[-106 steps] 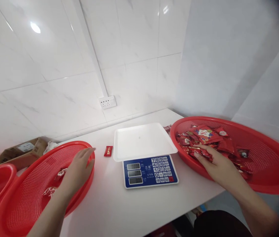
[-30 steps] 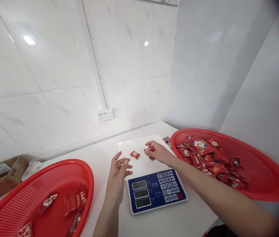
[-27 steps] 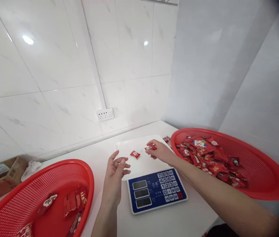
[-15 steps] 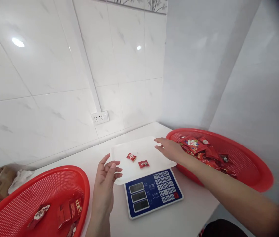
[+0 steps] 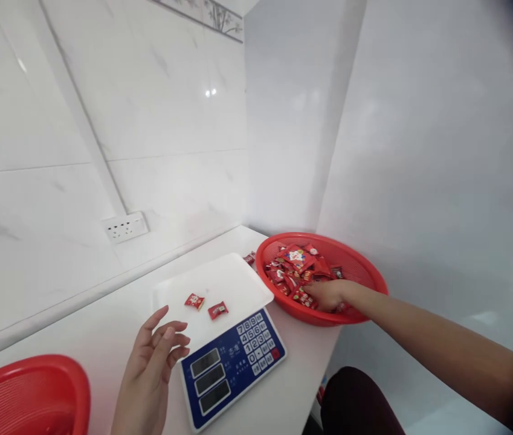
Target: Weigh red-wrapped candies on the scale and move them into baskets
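The right hand (image 5: 326, 296) reaches among red packets (image 5: 299, 258) in the basket (image 5: 356, 263), its grip hidden; a light pinch should suit. The left hand (image 5: 147, 371), fingers loosely released, should avoid the white tray (image 5: 233, 275) bearing 2 packets (image 5: 194, 301)

White socket plate (image 5: 125, 228) on pale marbled tile wall (image 5: 174, 115). White trunking (image 5: 78, 130) rising from socket plate, slanting up-left. Patterned border strip (image 5: 220, 18) high, right of socket plate. Bright light reflections (image 5: 210, 92) below strip. Plain greyish wall (image 5: 401, 157) farther right. White table (image 5: 106, 338) below socket plate.
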`<state>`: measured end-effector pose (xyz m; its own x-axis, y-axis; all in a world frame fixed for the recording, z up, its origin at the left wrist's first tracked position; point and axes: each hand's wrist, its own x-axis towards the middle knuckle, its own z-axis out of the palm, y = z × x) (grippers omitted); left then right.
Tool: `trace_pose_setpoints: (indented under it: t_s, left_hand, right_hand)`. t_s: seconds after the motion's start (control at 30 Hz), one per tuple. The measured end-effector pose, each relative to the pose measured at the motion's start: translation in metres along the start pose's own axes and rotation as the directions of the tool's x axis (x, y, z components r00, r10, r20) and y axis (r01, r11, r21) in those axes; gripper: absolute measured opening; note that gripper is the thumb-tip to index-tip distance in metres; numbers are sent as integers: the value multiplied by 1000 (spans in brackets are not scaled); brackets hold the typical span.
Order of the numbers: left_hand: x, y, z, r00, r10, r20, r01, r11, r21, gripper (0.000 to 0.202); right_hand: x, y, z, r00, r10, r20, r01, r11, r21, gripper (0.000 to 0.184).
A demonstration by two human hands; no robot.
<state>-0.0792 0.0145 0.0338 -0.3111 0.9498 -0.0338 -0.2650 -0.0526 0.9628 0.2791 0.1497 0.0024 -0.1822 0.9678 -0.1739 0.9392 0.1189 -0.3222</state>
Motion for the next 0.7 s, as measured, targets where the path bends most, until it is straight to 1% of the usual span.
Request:
trace_pose_setpoints:
  t_s: [0.07,0.17,0.27,0.37,0.47,0.53,0.7]
  left_hand:
    - [1,-3,0,1000,-6,16,5,999,31,50]
    - [2,-6,0,1000,-12,27,10,998,66,53]
    - [2,-4,1,999,-23,29,21,997,70,56]
    - [2,-3,3,999,-27,23,26,998,49,58]
    - [4,-2,5,999,-31,17,30,999,33,59]
    - [5,-3,5,999,-38,21,37,999,35,58]
    - [6,-6,1,999,-41,24,40,998,43,55]
  right_hand:
    - [-1,4,8,998,21,52,-21,1000,1,49]
    - [-1,9,10,997,15,80,-18,999,43,50]
    - [-2,17,-3,996,-14,86,1,989,146,49]
    - [-4,27,-23,999,-31,26,22,957,291,44]
    - [-5,33,-37,999,-8,-45,28,896,443,40]
    - [-7,35,-41,998,25,-63,13,843,538,38]
    - [-7,34,-39,993,115,-28,-58,682,729,30]
